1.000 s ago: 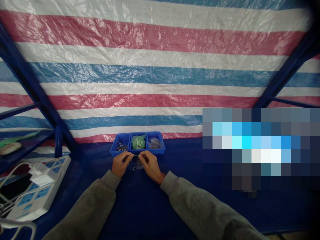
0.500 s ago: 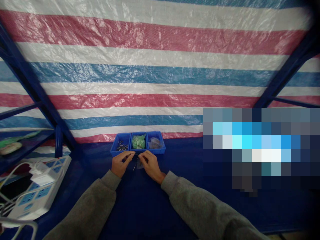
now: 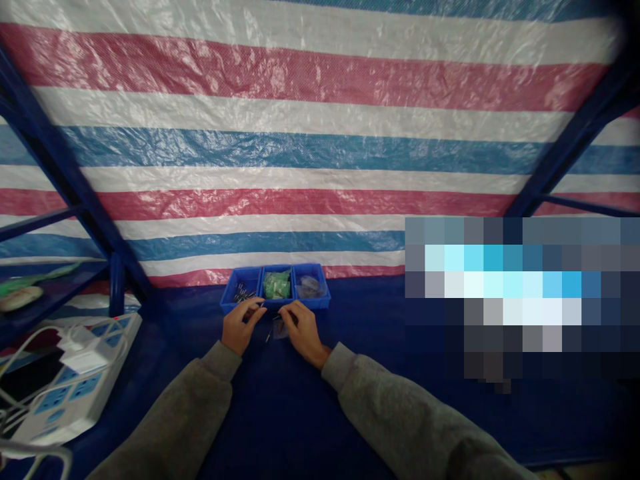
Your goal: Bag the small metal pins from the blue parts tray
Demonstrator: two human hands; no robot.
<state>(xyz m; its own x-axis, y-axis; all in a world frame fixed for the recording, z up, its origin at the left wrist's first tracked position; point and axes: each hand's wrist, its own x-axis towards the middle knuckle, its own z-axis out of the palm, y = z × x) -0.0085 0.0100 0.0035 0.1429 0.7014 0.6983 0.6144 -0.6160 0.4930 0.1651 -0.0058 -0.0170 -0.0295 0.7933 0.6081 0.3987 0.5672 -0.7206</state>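
My left hand (image 3: 241, 327) is just in front of the left blue bin, thumb and forefinger pinched together. A thin, small thing seems to show at its fingertips, too small to name. My right hand (image 3: 304, 330) also has its fingers pinched, a short gap to the right; what they hold is hidden. Below and between the hands lies a small clear plastic bag (image 3: 279, 329), partly behind the right fingers. Beside it is a short dark pin-like piece (image 3: 270, 333) with a light tip.
Three joined blue bins (image 3: 265, 307) stand against the striped sheet (image 3: 320, 203). They hold small metal pins (image 3: 244, 292), a green bag (image 3: 277, 285) and clear bags (image 3: 310, 287). A white power strip (image 3: 95, 393) with cables is at left. A blurred patch covers the right side.
The left fingertips have moved slightly up and left, widening the gap between my hands. My right hand stays in nearly the same place, as do the bins.
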